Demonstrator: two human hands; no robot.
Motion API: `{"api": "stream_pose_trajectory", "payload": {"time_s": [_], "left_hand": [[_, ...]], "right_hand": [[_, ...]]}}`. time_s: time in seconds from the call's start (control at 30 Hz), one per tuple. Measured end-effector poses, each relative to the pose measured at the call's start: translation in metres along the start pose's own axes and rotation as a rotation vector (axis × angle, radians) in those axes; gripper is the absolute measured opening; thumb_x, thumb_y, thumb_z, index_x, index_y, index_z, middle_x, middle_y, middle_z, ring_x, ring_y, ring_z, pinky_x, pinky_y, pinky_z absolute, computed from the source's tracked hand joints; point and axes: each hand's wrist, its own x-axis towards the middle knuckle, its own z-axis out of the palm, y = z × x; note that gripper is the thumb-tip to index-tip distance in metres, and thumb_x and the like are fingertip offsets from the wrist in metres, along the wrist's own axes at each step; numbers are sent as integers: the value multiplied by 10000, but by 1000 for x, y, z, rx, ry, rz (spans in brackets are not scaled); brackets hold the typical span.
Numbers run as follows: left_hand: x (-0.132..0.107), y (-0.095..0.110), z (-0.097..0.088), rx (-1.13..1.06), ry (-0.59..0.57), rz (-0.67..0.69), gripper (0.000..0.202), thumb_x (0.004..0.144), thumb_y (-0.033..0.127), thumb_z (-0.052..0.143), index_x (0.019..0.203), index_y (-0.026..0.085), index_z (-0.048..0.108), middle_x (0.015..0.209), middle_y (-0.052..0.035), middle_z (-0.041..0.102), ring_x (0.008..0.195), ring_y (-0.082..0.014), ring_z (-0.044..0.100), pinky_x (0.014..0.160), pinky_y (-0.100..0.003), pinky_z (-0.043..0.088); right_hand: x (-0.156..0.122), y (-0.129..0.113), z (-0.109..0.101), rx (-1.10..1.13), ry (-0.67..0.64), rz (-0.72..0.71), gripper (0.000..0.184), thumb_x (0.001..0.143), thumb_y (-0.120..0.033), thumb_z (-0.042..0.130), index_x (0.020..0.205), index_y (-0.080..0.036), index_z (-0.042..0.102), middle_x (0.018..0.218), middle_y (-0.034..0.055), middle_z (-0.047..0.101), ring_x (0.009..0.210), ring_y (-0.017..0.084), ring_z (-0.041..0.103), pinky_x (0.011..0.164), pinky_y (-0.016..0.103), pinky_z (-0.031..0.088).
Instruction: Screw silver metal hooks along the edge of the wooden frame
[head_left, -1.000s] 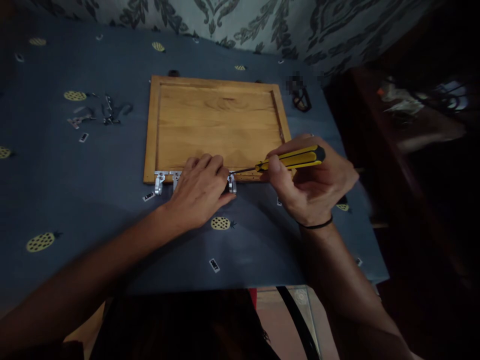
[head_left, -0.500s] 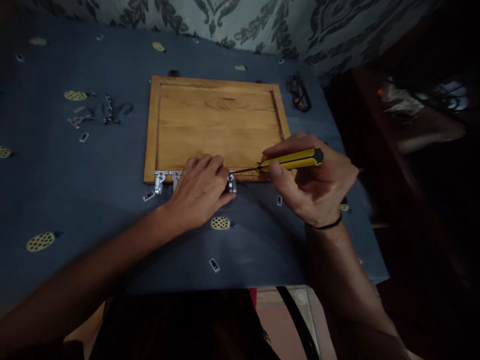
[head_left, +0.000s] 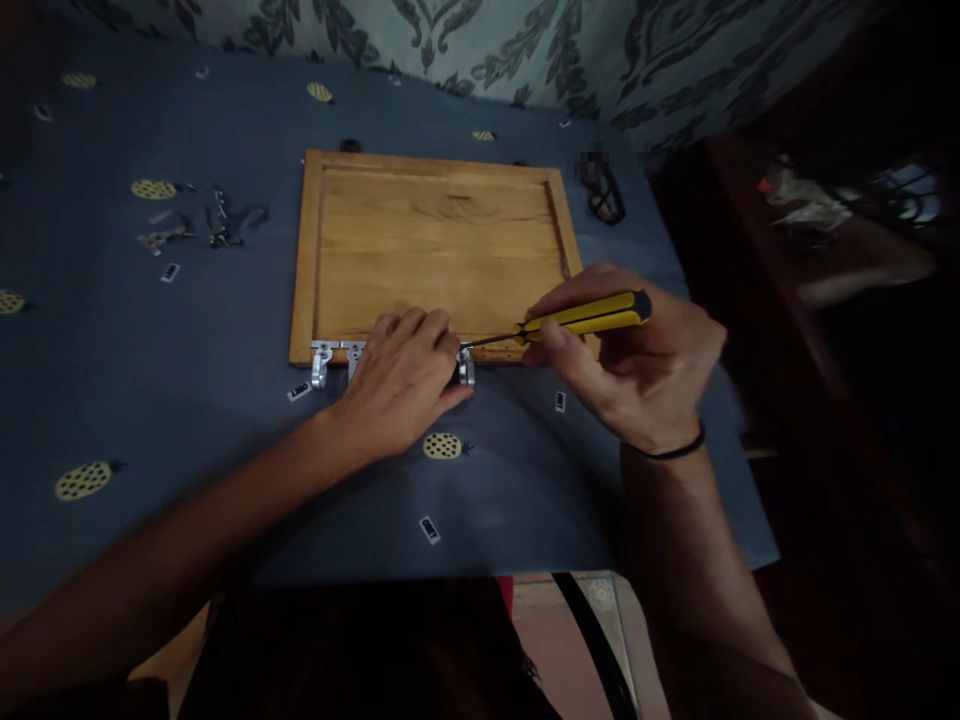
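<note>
A wooden cabinet door panel (head_left: 435,250) lies flat on a blue cloth. Silver metal hinges (head_left: 321,362) sit along its near edge. My left hand (head_left: 401,385) is curled over one hinge at that edge, fingers pressed together on it. My right hand (head_left: 637,360) grips a screwdriver (head_left: 581,316) with a yellow and black handle. Its thin shaft points left, and the tip meets the hinge beside my left fingertips.
The blue cloth (head_left: 150,380) with yellow pineapple prints covers the table. Small metal parts (head_left: 191,228) lie at the left. A dark looped object (head_left: 604,200) rests right of the panel. A patterned curtain hangs behind. A dark wooden piece of furniture (head_left: 825,260) stands at the right.
My right hand has rolled slightly around the screwdriver handle, and its wrist has shifted a little to the right. The left hand and panel have stayed in place.
</note>
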Motion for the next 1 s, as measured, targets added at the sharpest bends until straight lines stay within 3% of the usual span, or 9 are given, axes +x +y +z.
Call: {"api": "stream_pose_trajectory", "payload": {"time_s": [0.27,0.4,0.53,0.67,1.0], "left_hand": [[1,2,-2,13,-20,-3,295,1001,367,768,1149,112,755,1133,-142,716,1137,-340,643,942,-437,485],[0,2,-2,22,-15,-9,296,990,366,784,1141,113,756,1144,-145,718,1148,-340,647,953,-434,485],[-1,0,-1,12,-12,-5,304,985,364,791,1142,106,756,1137,-148,715,1146,-343,646,953,-441,489],[-1,-1,1,0,6,0,277,983,355,791,1117,115,758,1123,-138,712,1130,-335,641,949,-437,483],[-1,1,-2,9,-7,1,283,987,354,785,1132,112,757,1137,-150,719,1129,-344,650,937,-444,493]], "right_hand": [[0,3,2,-62,16,-48,119,949,-351,821,921,-286,726,796,-13,737,656,174,680,611,346,511],[-2,6,8,-88,93,-81,178,915,-401,853,897,-283,721,755,-15,725,598,170,668,536,326,493],[-4,5,12,-109,183,-50,148,955,-423,802,890,-304,744,761,-20,739,605,183,679,593,351,539],[-3,3,11,-89,328,-98,123,976,-361,767,878,-289,749,673,-35,694,571,163,633,584,334,509],[-5,0,10,-103,163,-30,186,941,-427,811,853,-296,711,734,-9,723,575,186,639,593,381,520]]}}
